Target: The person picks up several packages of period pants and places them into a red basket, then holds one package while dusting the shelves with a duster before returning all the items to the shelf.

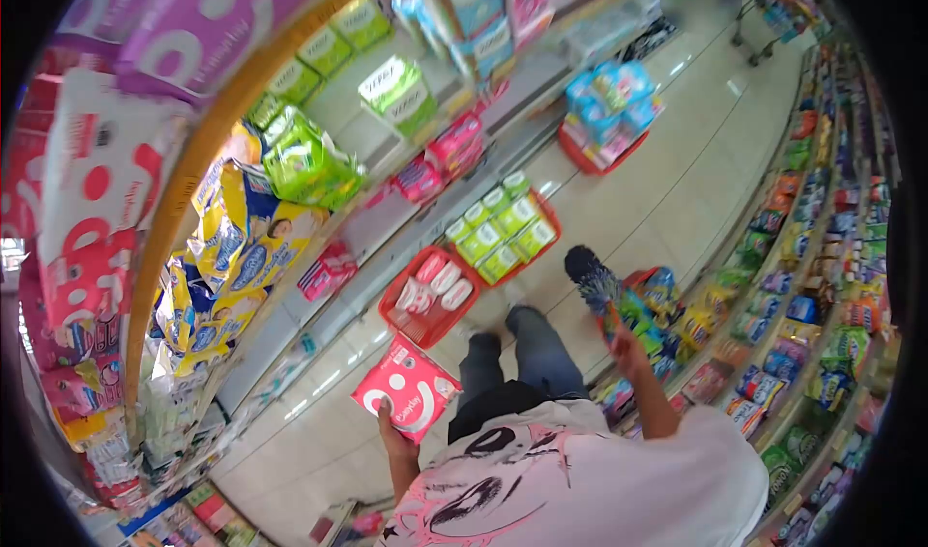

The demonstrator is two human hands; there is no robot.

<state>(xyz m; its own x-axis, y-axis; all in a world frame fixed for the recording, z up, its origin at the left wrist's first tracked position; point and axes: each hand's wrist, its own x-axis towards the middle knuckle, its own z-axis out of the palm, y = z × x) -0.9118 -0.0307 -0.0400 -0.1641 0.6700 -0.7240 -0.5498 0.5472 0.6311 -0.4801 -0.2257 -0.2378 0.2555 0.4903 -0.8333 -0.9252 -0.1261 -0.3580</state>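
My left hand (391, 436) is closed on a pink pack (422, 378) with a white smile printed on its front, its thumb lying over the near face. The pack is tilted above the floor, beside a red basket (393, 317) holding a few pink and white packs (443, 278). On the other side of my body, my right hand (630, 356) grips a fluffy dark duster (592, 278), its tuft pointing up and away from me. The duster's handle is mostly hidden by the fingers and the blurred background.
Another red basket (553, 226) holds green boxes (498, 228); a further one (604, 168) carries blue packs. Shelves at left hold yellow-blue packs (253, 247), green packs (311, 160) and large pink bags (97, 189). Stocked shelves (773, 354) line the right. A trolley (749, 25) stands far off.
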